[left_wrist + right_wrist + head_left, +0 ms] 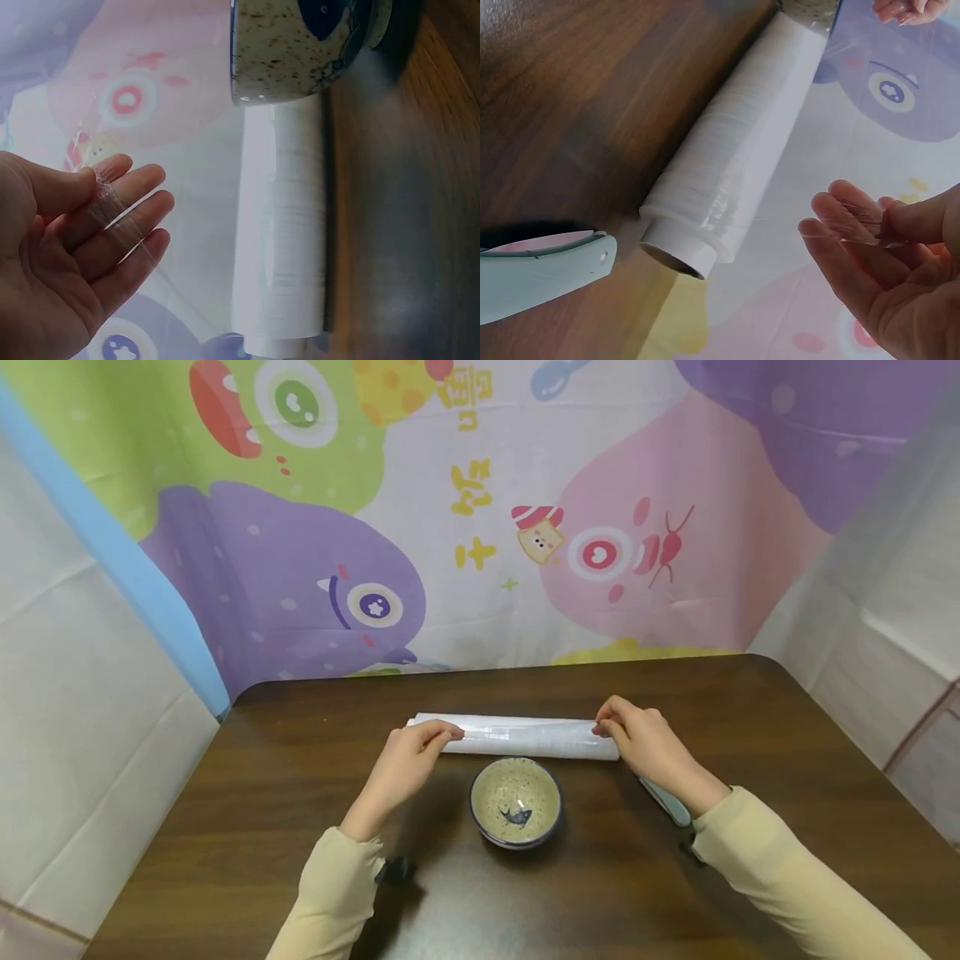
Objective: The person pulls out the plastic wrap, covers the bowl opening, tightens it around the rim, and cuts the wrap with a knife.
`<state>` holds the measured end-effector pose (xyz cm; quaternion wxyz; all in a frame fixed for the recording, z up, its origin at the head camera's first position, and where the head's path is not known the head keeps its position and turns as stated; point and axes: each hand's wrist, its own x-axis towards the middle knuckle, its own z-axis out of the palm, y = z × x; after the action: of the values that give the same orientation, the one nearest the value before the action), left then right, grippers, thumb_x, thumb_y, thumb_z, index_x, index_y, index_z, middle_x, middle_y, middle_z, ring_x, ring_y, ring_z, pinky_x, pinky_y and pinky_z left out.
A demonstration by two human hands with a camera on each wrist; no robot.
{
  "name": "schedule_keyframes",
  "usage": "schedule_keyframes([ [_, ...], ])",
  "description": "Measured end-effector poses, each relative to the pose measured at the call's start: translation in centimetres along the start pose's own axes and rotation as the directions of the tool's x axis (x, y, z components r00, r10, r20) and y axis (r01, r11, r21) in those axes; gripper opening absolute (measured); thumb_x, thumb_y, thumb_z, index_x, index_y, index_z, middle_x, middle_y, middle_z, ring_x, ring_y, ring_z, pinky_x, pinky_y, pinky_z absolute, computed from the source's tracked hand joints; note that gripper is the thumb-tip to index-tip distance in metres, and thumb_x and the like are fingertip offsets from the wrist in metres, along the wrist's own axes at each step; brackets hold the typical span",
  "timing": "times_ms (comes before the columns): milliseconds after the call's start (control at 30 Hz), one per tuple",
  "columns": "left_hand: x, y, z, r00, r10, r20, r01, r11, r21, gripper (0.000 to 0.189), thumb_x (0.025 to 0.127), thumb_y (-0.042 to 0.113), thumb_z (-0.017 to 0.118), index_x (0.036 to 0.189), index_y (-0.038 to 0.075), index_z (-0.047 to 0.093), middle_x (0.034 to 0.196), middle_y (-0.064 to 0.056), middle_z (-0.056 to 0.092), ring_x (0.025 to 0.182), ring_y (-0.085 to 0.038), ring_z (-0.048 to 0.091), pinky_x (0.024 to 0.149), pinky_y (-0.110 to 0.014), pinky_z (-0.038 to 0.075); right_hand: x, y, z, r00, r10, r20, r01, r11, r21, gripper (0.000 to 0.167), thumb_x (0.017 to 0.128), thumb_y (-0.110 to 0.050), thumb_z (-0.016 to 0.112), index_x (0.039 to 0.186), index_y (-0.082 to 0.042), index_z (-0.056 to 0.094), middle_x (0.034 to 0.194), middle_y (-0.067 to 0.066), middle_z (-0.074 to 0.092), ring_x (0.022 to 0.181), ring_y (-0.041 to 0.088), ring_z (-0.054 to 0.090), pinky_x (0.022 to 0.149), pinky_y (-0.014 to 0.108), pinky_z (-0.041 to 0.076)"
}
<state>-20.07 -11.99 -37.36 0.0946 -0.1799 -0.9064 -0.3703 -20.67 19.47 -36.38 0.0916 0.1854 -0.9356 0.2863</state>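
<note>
A white roll of cling film (536,742) lies across the table. My left hand (405,767) is at the roll's left end, its thumb and fingertips pinching the clear film (112,202). At the right end my right hand (652,747) pinches the same film edge between thumb and fingers (840,206). The thin sheet runs from the roll to both hands. Just in front of the roll stands an upright speckled bowl (517,787), a blue fish painted on its inside bottom. Neither hand touches it.
A pale green folding knife (547,274) lies on the dark wooden table (300,827), partly hidden under my right wrist in the head view. A cartoon-printed curtain (480,610) hangs right behind the table's far edge.
</note>
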Motion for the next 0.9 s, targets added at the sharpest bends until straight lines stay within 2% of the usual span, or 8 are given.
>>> schedule_keyframes([
  [300,-0.8,1.3,-0.6,0.999,0.024,-0.025,-0.024,1.000,0.016,0.018,0.092,0.016,0.052,0.098,0.013,0.069,0.097,0.002,0.069,0.092,-0.012,0.062,0.079,-0.033,0.049,-0.5,-0.6,-0.5,0.999,-0.026,-0.046,0.027,0.999,0.017,0.011,0.093,-0.006,0.046,0.092,-0.006,0.057,0.089,0.006,0.069,0.084,0.024,0.065,0.064,0.032,0.048],
  [600,-1.6,2.5,-1.7,0.996,0.066,-0.051,-0.064,0.997,0.045,0.017,0.092,0.014,0.053,0.098,0.013,0.069,0.096,0.002,0.069,0.089,-0.012,0.062,0.075,-0.033,0.049,-1.2,-1.6,-1.4,0.994,-0.050,-0.099,0.053,0.998,0.022,0.011,0.093,-0.006,0.047,0.091,-0.008,0.058,0.088,0.004,0.070,0.077,0.019,0.064,0.061,0.030,0.045],
  [900,-2.6,3.5,-2.5,0.994,0.084,-0.077,-0.080,0.996,0.050,0.016,0.091,0.014,0.055,0.098,0.014,0.069,0.095,0.003,0.069,0.078,-0.008,0.059,0.071,-0.030,0.048,-1.8,-2.5,-2.2,0.986,-0.092,-0.137,0.094,0.995,0.012,0.009,0.091,-0.004,0.050,0.090,-0.008,0.058,0.086,0.002,0.070,0.077,0.017,0.064,0.064,0.032,0.049],
])
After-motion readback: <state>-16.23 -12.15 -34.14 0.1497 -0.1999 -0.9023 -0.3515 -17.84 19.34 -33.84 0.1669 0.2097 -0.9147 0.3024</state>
